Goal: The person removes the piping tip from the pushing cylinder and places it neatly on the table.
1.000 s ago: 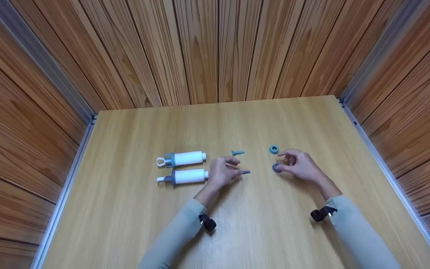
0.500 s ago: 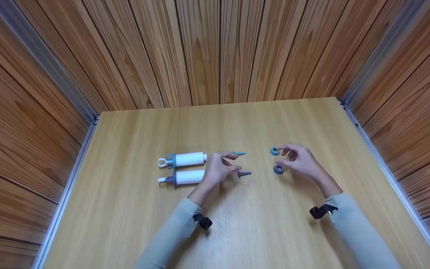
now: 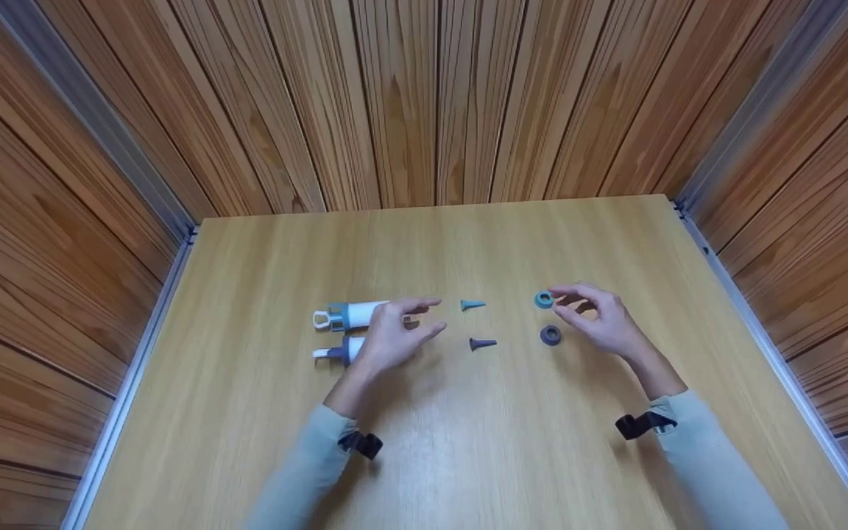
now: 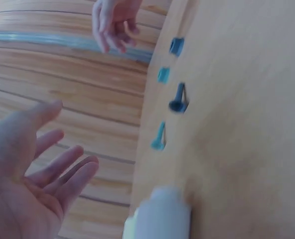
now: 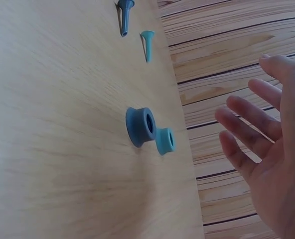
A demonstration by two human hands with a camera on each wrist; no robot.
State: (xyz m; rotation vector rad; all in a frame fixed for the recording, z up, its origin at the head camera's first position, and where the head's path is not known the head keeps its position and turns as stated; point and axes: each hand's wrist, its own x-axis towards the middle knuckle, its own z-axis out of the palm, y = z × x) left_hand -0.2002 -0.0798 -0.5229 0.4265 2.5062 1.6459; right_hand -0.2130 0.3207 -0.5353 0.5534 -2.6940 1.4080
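My left hand (image 3: 391, 338) hovers over the white barrels of two syringe-like tubes, fingers loosely spread and holding nothing. The farther tube (image 3: 365, 314) has a teal collar and a white loop handle; the nearer tube (image 3: 336, 353) has a dark blue-grey collar and is partly hidden by the hand. To their right lie a teal nozzle (image 3: 472, 304) and a dark nozzle (image 3: 483, 344). My right hand (image 3: 601, 320), fingers relaxed, hangs beside a teal ring cap (image 3: 543, 299) and a dark ring cap (image 3: 550, 336). In the right wrist view, the dark ring cap (image 5: 141, 127) stands apart from the fingers.
The wooden table (image 3: 512, 442) is bounded by plank walls at the back (image 3: 409, 103) and both sides. Metal rails (image 3: 129, 368) run along its side edges. A black camera (image 3: 361, 444) is strapped to each wrist.
My left hand has let go of the dark nozzle and moved left over the tubes. My right hand has released the dark ring cap and drawn back slightly.
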